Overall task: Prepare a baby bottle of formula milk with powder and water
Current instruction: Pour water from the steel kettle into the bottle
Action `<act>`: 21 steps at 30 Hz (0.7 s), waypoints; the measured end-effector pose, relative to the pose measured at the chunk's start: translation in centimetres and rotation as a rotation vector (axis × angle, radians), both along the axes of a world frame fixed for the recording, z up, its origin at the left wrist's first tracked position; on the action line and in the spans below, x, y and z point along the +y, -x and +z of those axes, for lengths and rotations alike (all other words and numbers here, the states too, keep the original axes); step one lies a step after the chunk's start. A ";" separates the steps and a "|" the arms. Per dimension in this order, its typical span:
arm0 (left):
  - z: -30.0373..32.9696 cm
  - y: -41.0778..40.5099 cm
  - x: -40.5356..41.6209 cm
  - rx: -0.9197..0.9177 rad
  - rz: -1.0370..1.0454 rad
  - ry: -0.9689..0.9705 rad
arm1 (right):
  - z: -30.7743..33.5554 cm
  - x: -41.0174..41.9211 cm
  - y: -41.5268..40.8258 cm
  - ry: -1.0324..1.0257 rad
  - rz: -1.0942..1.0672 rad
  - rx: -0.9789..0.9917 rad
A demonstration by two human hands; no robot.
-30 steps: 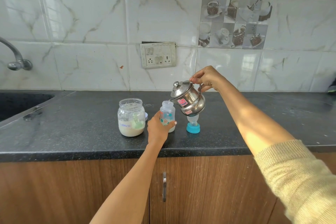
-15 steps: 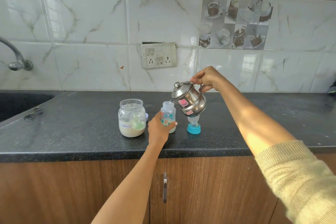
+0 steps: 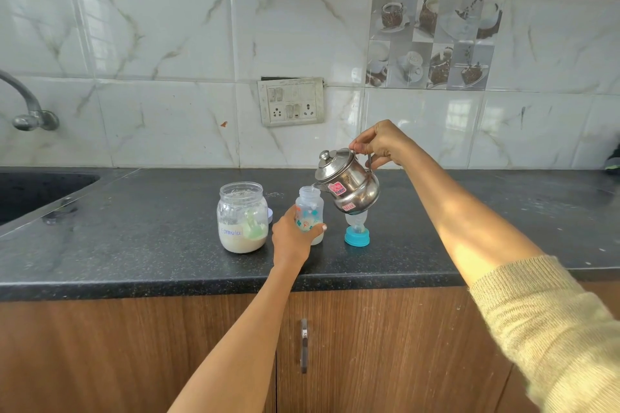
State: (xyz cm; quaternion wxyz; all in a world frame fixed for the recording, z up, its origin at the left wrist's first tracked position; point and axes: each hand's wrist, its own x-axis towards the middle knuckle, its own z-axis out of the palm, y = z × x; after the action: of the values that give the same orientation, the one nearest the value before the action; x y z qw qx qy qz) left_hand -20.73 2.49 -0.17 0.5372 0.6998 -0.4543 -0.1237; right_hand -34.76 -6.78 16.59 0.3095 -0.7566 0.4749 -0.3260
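A clear baby bottle (image 3: 310,208) with coloured prints stands open on the black counter (image 3: 134,245). My left hand (image 3: 292,238) grips its lower half. My right hand (image 3: 377,142) holds the handle of a small steel kettle (image 3: 349,184), tilted left with its spout at the bottle's mouth. To the left stands an open glass jar (image 3: 242,216) labelled formula, holding pale powder and a green scoop. The bottle's blue ring with teat (image 3: 357,231) sits on the counter under the kettle.
A black sink (image 3: 30,191) and a metal tap (image 3: 27,107) are at the far left. A socket panel (image 3: 291,101) is on the tiled wall behind. Wooden cabinet doors with a handle (image 3: 304,345) run below the counter. A pale lid edge (image 3: 269,214) shows behind the jar.
The kettle has tipped slightly further toward the bottle, its spout staying at the bottle's mouth. Both hands keep their holds.
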 end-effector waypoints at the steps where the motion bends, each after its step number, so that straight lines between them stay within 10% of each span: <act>1: 0.0 0.0 0.0 0.004 -0.004 0.006 | 0.0 0.0 0.0 0.000 0.000 0.003; 21: 0.0 0.0 0.1 0.012 -0.009 0.024 | 0.2 0.0 0.0 0.001 -0.005 0.022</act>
State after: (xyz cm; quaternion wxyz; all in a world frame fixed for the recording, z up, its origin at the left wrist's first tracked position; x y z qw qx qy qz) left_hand -20.73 2.60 -0.21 0.5477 0.6905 -0.4557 -0.1248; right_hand -34.71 -6.78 16.84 0.3032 -0.7591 0.4799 -0.3185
